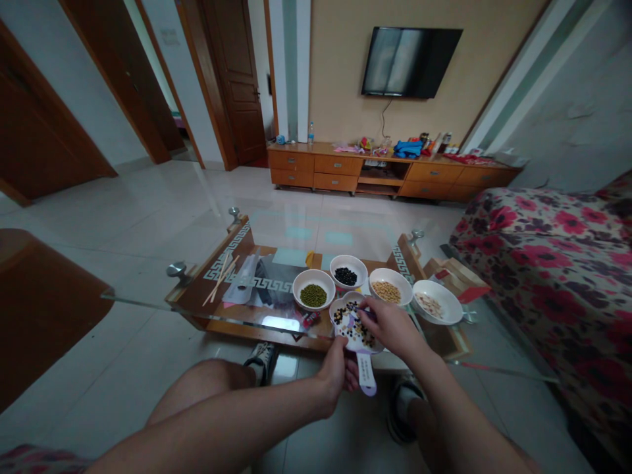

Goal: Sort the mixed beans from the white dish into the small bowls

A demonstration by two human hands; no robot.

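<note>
My left hand grips the near left rim of a white and purple flower-shaped dish with a short printed handle pointing toward me. Mixed black, yellow and green beans lie scattered in it. Over the right side of the dish, my right hand has its fingertips pinched together down among the beans; what they hold is too small to make out. Just beyond stand white bowls of green mung beans, black beans, yellow soybeans and pale flat pieces.
The bowls stand on a glass coffee table. Chopsticks and a clear plastic roll lie at its left. A brown paper bag is at the right, near a floral sofa. A television cabinet stands opposite.
</note>
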